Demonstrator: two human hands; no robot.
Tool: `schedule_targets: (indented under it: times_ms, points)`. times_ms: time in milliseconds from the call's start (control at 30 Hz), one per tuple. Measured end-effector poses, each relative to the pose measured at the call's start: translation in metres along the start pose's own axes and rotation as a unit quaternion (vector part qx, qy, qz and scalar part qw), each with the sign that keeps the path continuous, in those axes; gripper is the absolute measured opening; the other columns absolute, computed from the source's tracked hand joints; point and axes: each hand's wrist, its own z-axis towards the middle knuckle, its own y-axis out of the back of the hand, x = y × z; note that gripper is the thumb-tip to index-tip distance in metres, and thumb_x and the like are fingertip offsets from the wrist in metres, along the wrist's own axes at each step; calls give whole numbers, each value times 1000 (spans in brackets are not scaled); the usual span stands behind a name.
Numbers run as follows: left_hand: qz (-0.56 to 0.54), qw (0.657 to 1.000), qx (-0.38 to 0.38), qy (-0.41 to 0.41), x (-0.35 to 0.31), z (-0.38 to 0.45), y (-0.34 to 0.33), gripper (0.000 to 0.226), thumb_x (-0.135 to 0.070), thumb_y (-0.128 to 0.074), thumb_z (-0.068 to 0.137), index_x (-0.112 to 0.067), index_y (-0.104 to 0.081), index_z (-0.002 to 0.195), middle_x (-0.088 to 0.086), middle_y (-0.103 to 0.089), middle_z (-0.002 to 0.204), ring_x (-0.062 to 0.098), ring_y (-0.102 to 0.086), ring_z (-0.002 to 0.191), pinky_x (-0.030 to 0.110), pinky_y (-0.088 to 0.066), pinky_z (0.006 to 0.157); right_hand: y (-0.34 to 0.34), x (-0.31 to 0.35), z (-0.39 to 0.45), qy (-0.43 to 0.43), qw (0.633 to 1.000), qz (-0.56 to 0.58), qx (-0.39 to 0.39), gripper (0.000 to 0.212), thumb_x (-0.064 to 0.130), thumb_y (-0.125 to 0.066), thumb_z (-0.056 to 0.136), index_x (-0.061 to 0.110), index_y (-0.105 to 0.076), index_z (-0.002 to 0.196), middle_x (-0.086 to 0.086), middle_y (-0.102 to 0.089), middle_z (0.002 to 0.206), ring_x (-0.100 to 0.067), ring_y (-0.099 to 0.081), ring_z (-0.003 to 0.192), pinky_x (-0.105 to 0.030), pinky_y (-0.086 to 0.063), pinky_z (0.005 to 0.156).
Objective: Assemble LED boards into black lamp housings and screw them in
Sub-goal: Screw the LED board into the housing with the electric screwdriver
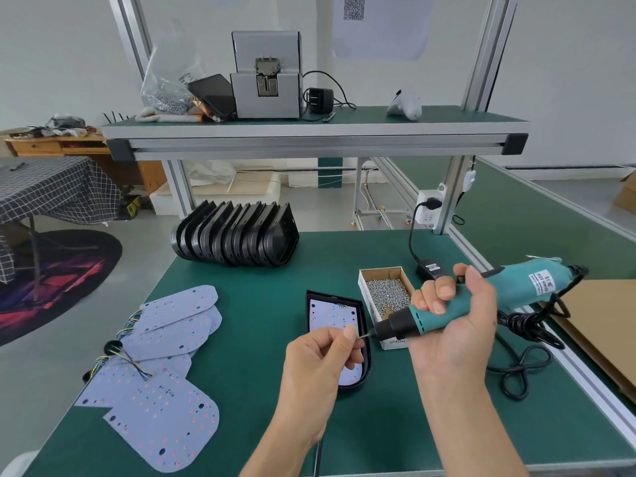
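A black lamp housing (365,342) lies on the green table with a pale LED board (332,313) seated inside it. Above it, my right hand (451,325) grips a teal electric screwdriver (481,297), held level with its black nose pointing left. My left hand (320,363) pinches a small screw at the driver's bit tip (364,335). A small cardboard box of screws (387,292) stands just right of the housing. Several loose LED boards (165,373) with thin wires lie at the left. A row of stacked black housings (237,235) stands at the back.
The screwdriver's black cable (523,359) coils on the table to the right, running to a power adapter (430,268) and a wall socket (428,206). A flat cardboard sheet (605,325) lies at the far right. An upper shelf (309,130) carries a screw feeder machine (266,77).
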Motion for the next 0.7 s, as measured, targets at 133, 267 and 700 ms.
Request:
schedule_targets:
  times_ms: [133,267,700]
  points:
    - [24,1000,-6,-11,0,-1,0,26,-36,-70,94,-20,-79,75,5,-74,73,11,-62,68,19,-51,68,0,-2,-1,3,1000,-4,2,21,20,-52,102,21,-60,84,5,-46,59,-11,-36,48,-23,-39,52]
    - [60,998,-15,-3,2,-1,-2,29,-28,-66,102,-23,-78,76,-1,-70,68,10,-58,65,18,-50,66,0,-4,-3,5,1000,-13,11,17,19,-51,103,20,-60,88,6,-46,59,-11,-37,49,-23,-39,52]
    - [81,995,-55,-19,9,-5,-8,31,-33,-62,104,-26,-72,77,3,-67,70,10,-50,67,22,-41,63,9,-12,-6,9,1000,-21,-17,10,22,-63,100,18,-63,109,-11,-76,114,-22,-74,108,-37,-58,95]
